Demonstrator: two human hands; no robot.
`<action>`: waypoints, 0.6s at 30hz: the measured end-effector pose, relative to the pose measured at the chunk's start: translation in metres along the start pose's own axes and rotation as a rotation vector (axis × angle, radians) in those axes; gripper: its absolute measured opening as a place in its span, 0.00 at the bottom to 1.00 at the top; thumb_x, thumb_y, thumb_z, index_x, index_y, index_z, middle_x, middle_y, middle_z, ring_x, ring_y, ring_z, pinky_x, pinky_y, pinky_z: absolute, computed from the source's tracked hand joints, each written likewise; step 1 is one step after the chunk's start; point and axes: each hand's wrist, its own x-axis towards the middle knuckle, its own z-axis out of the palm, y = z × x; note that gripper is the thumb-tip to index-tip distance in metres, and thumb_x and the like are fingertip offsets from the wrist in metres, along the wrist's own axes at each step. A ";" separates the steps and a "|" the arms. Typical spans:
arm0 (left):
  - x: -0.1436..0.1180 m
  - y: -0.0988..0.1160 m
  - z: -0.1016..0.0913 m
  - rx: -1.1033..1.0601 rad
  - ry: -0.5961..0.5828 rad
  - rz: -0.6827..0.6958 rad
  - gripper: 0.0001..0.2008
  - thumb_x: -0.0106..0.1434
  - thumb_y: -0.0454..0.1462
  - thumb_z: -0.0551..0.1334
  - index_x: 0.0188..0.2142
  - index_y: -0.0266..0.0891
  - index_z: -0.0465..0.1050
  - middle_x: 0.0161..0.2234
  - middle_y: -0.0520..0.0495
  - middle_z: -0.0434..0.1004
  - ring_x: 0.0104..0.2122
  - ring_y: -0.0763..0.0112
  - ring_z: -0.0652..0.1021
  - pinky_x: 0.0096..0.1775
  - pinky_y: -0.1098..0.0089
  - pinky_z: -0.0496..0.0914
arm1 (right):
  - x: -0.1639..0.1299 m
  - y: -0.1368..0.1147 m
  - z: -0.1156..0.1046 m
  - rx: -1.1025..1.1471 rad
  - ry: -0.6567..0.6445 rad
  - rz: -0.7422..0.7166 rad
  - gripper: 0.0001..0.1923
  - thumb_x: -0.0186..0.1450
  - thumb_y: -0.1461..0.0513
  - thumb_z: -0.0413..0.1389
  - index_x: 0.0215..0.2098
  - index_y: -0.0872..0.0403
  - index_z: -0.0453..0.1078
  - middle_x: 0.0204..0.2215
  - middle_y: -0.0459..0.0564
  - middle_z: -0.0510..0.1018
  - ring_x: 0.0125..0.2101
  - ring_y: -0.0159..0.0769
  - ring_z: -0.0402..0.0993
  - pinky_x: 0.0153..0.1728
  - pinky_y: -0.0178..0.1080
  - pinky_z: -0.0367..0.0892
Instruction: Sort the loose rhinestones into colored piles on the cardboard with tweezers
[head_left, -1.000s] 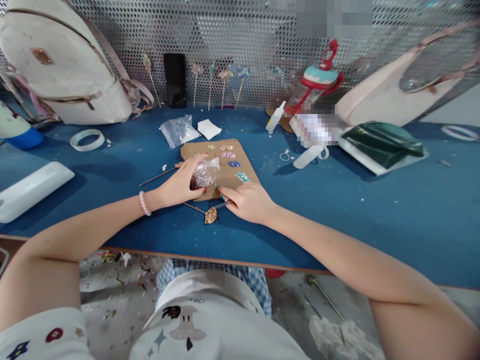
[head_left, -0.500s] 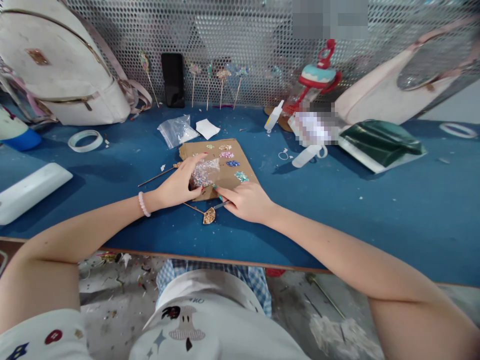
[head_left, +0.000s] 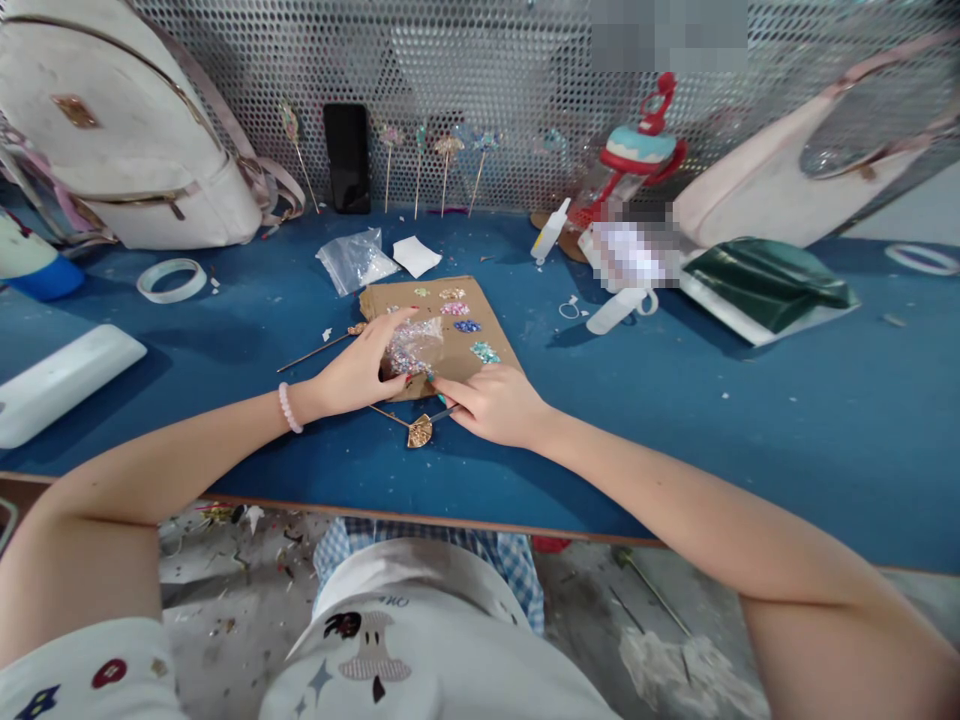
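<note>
Little had shifted since a second before: both hands had stayed put while the view drifted slightly; the left hand [head_left: 358, 372] curled its fingers around a small clear bag of glitter [head_left: 411, 345] resting on the cardboard sheet [head_left: 491, 330] at mid-surface; its contents were too fine to make out; the right hand [head_left: 496, 404] lay palm-down, fingers pinched on a thin tool [head_left: 444, 411] mostly hidden beneath them, its tip beside the gold fan-shaped hairpin [head_left: 419, 431] on the blue surface [head_left: 750, 420]; five small glitter piles showed on the cardboard; one second hairpin [head_left: 319, 350] lay left, partly covered by the hand.
</note>
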 end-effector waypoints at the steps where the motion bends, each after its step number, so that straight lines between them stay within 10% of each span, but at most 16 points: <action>1: 0.000 0.000 0.000 -0.010 -0.003 -0.007 0.37 0.59 0.35 0.62 0.66 0.39 0.49 0.64 0.38 0.60 0.63 0.52 0.64 0.65 0.53 0.61 | 0.000 0.000 0.000 0.008 -0.001 0.006 0.19 0.65 0.65 0.48 0.50 0.59 0.75 0.20 0.49 0.79 0.21 0.34 0.71 0.26 0.37 0.55; 18: 0.000 0.001 0.000 0.025 0.009 0.013 0.36 0.60 0.36 0.62 0.65 0.39 0.51 0.63 0.38 0.62 0.62 0.55 0.66 0.64 0.56 0.63 | 0.002 -0.002 -0.003 0.010 -0.037 0.037 0.19 0.66 0.65 0.48 0.50 0.60 0.74 0.21 0.51 0.80 0.22 0.35 0.73 0.26 0.37 0.55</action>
